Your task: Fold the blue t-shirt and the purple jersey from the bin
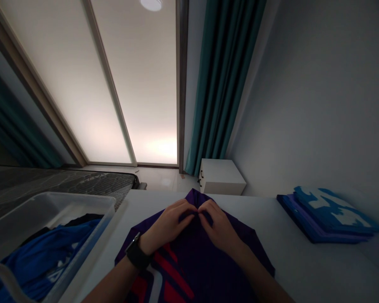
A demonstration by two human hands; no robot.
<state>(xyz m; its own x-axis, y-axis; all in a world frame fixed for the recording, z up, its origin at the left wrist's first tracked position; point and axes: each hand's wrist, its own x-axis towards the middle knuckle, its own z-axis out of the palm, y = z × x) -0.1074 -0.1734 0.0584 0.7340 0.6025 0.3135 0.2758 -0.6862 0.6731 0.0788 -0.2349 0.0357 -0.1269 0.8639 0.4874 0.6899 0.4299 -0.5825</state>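
Head view: the left hand [167,225] and the right hand [219,223] sit side by side near the far end of a dark purple jersey [197,269], their fingertips [199,211] almost meeting on its centre line. Both grips are narrow, each thumb and fingers pinching the thin, smooth fabric, with neither hand clearly nearer to the far point. The jersey lies flat on a white table [303,269], its long axis running straight away from the person, from under the forearms to a pointed far end [194,197] near the table's edge. Its sloped sides widen toward the person, and red and white stripes [172,273] show on the near part. A black watch [138,255] circles the left wrist.

To the left, a clear plastic bin [61,202] holds crumpled blue clothing [47,248]. To the right, well apart from the hands, a folded blue-and-white garment [333,212] rests on folded purple cloth [303,221]. Beyond the table stand a white cabinet [221,176], a teal curtain [222,75], and a pale frosted glass door [139,92].
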